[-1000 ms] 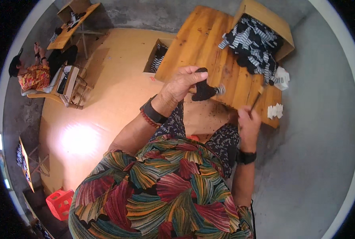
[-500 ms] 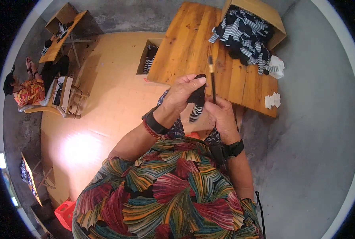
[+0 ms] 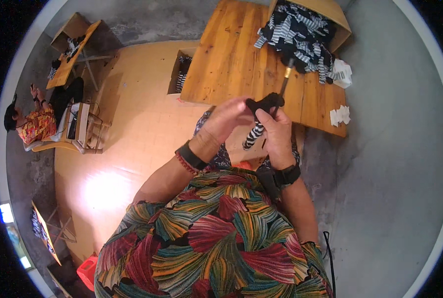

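You are holding a black-and-white striped sock (image 3: 255, 133) in front of your chest, just below the near edge of the wooden desk (image 3: 231, 59). Your left hand (image 3: 230, 118) is curling its fingers closed around the sock's dark upper end, and your right hand (image 3: 276, 130) is gripping the same dark end from the other side, so both hands are meeting on the fabric. The striped part of the sock is hanging down between your wrists.

A thin dark rod with a brass-coloured band (image 3: 284, 82) is rising from your right hand and slanting up over the desk; you cannot tell exactly how the fingers are pinching it.

On the far right corner of the desk, an open cardboard box (image 3: 338, 17) is lying tipped, with a pile of striped and black socks (image 3: 301, 35) spilling out of it. Small white paper tags (image 3: 339, 115) are lying near the desk's right edge. Another cardboard box (image 3: 179, 69) holding striped socks is sitting on the floor against the desk's left side. Well to the left of the desk, another person (image 3: 33, 124) is sitting on a chair.
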Tool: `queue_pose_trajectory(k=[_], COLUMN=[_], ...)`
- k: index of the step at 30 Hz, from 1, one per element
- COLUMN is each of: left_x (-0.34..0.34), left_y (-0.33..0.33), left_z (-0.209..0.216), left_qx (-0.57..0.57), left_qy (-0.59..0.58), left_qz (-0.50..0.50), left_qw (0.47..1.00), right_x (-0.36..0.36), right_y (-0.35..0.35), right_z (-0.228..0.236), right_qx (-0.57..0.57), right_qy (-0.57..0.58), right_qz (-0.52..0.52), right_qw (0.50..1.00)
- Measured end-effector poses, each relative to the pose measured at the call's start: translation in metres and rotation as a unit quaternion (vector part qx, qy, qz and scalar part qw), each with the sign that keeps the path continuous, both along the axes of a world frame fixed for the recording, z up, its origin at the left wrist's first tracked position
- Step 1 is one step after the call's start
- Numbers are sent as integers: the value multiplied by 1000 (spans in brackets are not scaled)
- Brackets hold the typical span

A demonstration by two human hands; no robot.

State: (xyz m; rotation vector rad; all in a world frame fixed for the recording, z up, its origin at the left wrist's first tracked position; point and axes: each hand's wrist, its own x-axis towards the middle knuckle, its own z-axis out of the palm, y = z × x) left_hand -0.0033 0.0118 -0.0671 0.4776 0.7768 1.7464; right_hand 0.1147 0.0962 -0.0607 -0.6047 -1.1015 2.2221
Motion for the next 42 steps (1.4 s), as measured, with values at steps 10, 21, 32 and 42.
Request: queue_pose_trajectory(k=[10,21,32,42], left_x=[30,-34,-184,-308], left_y=[22,12,-83,-15], left_z=[-22,-35,-55,-35], left_qx=[-98,-113,-201,-281], left_qy=[-126,-92,-87,206], left_qz=[60,154,315,312], left_qw=[985,977,924,884], right_x=[7,0,98,232], right_y=[2,-11,63,112], right_z=[1,-41,-60,-88], right_qx=[-38,370,291,157], right_qy=[-37,-159,-325,-499], right_qz=[87,122,137,-46], right_qw=[995,907,889,851])
